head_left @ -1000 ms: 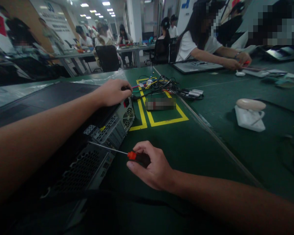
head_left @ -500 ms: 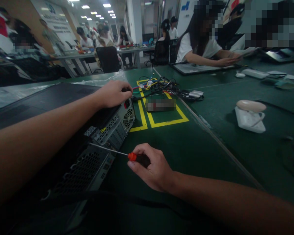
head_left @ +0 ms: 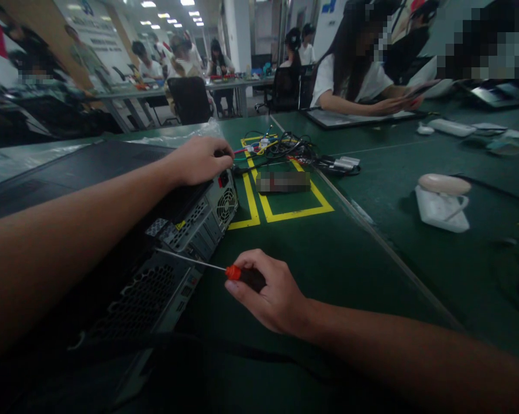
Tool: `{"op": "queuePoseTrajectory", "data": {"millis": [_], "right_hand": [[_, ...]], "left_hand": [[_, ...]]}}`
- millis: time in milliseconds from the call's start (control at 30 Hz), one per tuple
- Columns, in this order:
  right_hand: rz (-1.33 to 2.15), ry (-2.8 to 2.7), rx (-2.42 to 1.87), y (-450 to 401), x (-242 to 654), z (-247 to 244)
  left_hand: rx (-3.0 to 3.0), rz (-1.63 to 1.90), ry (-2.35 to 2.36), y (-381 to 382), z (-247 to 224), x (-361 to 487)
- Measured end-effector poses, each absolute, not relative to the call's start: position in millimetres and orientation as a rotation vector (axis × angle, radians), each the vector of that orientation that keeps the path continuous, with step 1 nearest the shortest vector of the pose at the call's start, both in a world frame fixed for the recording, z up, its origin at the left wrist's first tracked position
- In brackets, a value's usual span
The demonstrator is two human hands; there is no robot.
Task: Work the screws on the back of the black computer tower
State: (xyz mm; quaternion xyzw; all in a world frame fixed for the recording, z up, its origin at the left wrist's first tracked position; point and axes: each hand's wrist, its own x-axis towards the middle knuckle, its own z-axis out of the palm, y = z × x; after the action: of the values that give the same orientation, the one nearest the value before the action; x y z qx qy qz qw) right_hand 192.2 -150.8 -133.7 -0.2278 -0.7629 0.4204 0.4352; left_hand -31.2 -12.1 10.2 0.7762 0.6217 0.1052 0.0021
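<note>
A dark desktop computer case (head_left: 125, 158) lies at my left, its grey rear panel (head_left: 199, 227) with a round fan grille facing right. My left hand (head_left: 205, 160) is closed over the far rear corner of the case, fingers curled; what lies under them is partly hidden. In my right hand (head_left: 277, 290) is a screwdriver (head_left: 232, 272) with a red and black handle and a long thin shaft. The shaft points left, and its tip meets the rear edge of the case near the honeycomb vent (head_left: 142, 293).
Beyond the case lie bundled black cables (head_left: 294, 146) and a blurred-out dark object (head_left: 283, 182) within yellow tape marks (head_left: 300, 215). A beige mouse (head_left: 444, 184) rests on a white block (head_left: 443, 213) at right. Across the table a person (head_left: 350, 80) holds a flat object.
Both hands and the screwdriver keep nearly the same place at the case. The view has shifted slightly. The person across the table has moved the flat object they hold a little.
</note>
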Motion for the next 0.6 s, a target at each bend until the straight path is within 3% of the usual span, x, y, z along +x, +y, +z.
{"op": "queuePoseTrajectory", "data": {"millis": [600], "right_hand": [[1.080, -1.888, -0.558, -151.8, 192.2, -132.3]], "left_hand": [[2.430, 0.322, 1.946, -12.9, 11.2, -30.8]]}}
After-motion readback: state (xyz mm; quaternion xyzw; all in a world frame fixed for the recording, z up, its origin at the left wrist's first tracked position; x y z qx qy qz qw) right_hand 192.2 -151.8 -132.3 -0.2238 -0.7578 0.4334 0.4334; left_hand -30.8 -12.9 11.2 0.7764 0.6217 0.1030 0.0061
